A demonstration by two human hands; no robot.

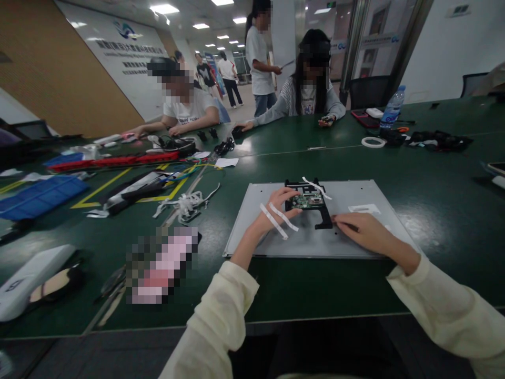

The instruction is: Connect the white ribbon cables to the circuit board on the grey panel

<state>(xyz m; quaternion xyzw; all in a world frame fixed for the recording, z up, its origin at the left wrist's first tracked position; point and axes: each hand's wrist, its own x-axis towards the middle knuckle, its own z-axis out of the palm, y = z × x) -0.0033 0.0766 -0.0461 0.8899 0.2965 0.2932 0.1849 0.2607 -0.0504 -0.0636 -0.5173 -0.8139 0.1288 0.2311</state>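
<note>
A black bracket (324,217) carrying a green circuit board (305,199) lies on a light grey flat panel (252,239) in front of me. My left hand (272,211) grips the bracket's left side, with its fingers over the board's edge. Two white strips (274,221) lie across the back of this hand and stick out past it. At the bracket's lower right corner, the thumb and fingers of my right hand (365,230) are pinched together against its edge. Another white strip (317,187) crosses the bracket's top right, and a short white piece (363,209) lies on the panel.
Left of the panel are a tangle of white strips (187,205), a phone-like pink item (168,266) and a blue tray (43,195). A tape roll (373,142) and a water bottle (392,109) stand at the back right. Two people sit across the table.
</note>
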